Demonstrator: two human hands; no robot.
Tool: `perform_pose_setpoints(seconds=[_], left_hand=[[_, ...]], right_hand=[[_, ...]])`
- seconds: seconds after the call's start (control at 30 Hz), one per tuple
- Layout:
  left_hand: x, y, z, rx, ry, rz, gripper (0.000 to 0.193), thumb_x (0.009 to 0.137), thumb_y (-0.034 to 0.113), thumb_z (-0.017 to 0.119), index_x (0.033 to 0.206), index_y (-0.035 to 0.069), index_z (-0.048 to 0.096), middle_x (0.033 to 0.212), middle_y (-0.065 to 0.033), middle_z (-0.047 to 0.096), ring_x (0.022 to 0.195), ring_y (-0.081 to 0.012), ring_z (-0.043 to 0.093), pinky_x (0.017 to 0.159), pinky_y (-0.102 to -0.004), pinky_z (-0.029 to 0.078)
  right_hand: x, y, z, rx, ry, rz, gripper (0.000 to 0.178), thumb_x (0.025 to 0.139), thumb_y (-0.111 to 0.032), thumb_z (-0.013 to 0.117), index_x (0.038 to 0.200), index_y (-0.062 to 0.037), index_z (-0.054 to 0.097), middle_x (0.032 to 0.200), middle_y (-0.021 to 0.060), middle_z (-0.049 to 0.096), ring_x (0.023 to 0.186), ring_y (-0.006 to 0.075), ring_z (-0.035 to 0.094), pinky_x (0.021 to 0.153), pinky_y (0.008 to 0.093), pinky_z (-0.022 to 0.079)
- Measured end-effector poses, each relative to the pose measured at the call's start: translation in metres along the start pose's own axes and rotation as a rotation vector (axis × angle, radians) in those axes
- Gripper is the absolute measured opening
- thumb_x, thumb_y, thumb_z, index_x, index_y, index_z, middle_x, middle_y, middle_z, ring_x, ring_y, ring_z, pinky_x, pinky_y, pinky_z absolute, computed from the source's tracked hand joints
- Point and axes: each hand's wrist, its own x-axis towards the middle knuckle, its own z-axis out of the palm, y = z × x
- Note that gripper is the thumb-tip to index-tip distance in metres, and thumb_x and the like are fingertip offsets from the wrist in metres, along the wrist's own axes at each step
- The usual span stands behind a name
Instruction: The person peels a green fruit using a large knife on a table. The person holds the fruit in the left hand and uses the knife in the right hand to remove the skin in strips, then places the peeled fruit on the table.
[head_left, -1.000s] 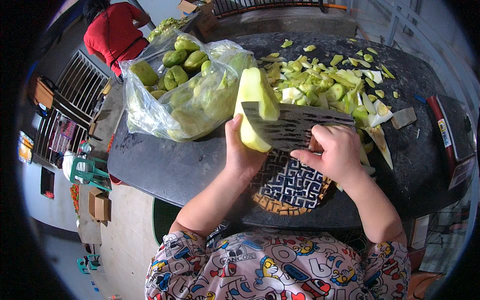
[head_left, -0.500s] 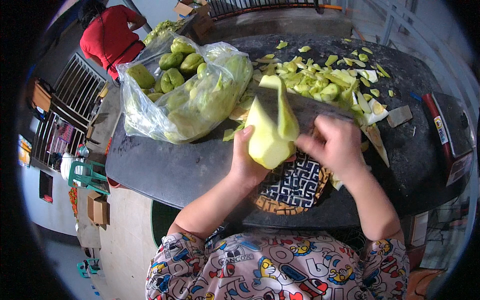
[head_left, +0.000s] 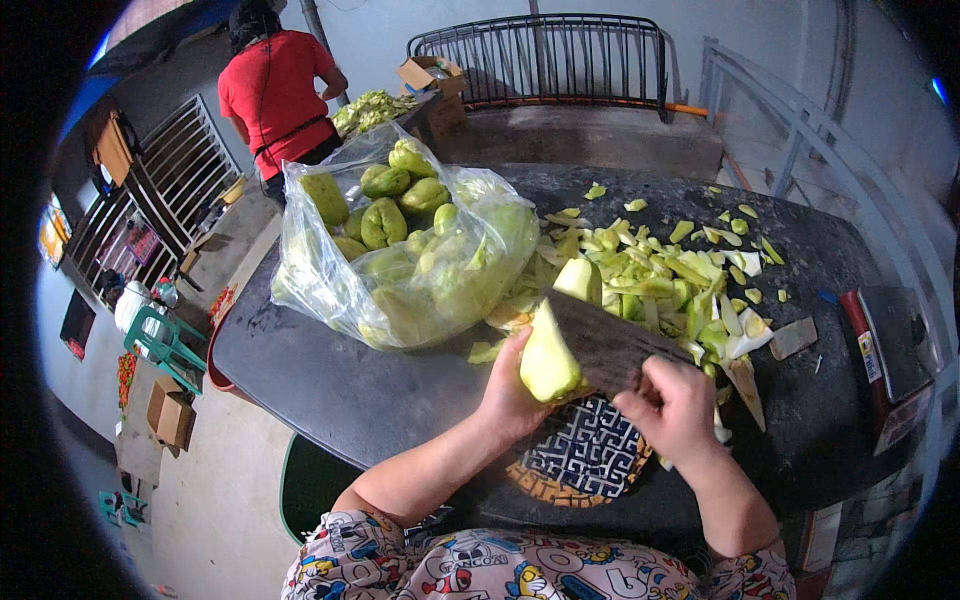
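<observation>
My left hand (head_left: 512, 392) grips the fruit (head_left: 548, 358), right hand (head_left: 672, 408) clamps the cleaver (head_left: 610, 345); I'd keep strokes shallow, fingers clear.

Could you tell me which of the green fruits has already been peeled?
The pale yellow-green fruit in the left hand; those in the plastic bag keep darker green skins.
</observation>
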Motion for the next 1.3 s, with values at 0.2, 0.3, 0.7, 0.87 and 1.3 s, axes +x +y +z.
perform_pose_setpoints(seconds=[0.2,0.3,0.7,0.87,1.3], left_hand=[[-0.006,-0.006,-0.021,-0.093,0.068,-0.054,0.053,0.090,0.043,0.052,0.125,0.003,0.047,0.118,-0.0171,0.056,0.105,-0.0319,0.054,0.096,-0.0476,0.042],[-0.007,-0.005,-0.023,-0.128,0.038,-0.119,0.054,0.090,0.044,0.052,0.125,0.003,0.047,0.117,-0.0172,0.056,0.103,-0.0315,0.055,0.094,-0.0467,0.043],[-0.013,-0.001,0.003,0.071,0.034,0.038,0.061,0.086,0.046,0.048,0.130,0.005,0.042,0.116,-0.0150,0.057,0.103,-0.0309,0.058,0.089,-0.0461,0.048],[-0.020,-0.004,-0.004,0.084,-0.181,-0.044,0.066,0.082,0.043,0.055,0.132,0.003,0.040,0.124,-0.0182,0.053,0.110,-0.0301,0.056,0.091,-0.0443,0.047],[-0.001,0.002,-0.005,0.043,-0.069,-0.033,0.057,0.092,0.049,0.039,0.131,0.008,0.044,0.125,-0.0154,0.053,0.113,-0.0320,0.053,0.094,-0.0511,0.042]], right_hand=[[-0.004,-0.023,0.003,-0.081,-0.064,-0.248,0.052,0.074,-0.057,0.067,0.057,-0.0129,0.045,0.049,-0.0003,0.049,0.045,0.0209,0.055,0.046,0.0324,0.043],[-0.005,-0.025,0.002,-0.097,-0.091,-0.254,0.053,0.074,-0.058,0.067,0.056,-0.0132,0.044,0.048,-0.0007,0.049,0.046,0.0202,0.055,0.046,0.0318,0.043],[0.006,0.002,0.004,-0.125,-0.003,-0.137,0.054,0.077,-0.052,0.066,0.059,-0.0058,0.045,0.050,0.0079,0.048,0.046,0.0278,0.054,0.045,0.0373,0.040],[0.020,0.030,-0.003,-0.285,0.055,0.094,0.055,0.078,-0.057,0.063,0.060,-0.0069,0.048,0.053,0.0101,0.055,0.050,0.0306,0.057,0.047,0.0407,0.043],[0.003,-0.003,0.001,0.010,0.012,0.005,0.048,0.076,-0.051,0.069,0.063,-0.0072,0.053,0.054,0.0058,0.056,0.051,0.0252,0.060,0.046,0.0337,0.045]])
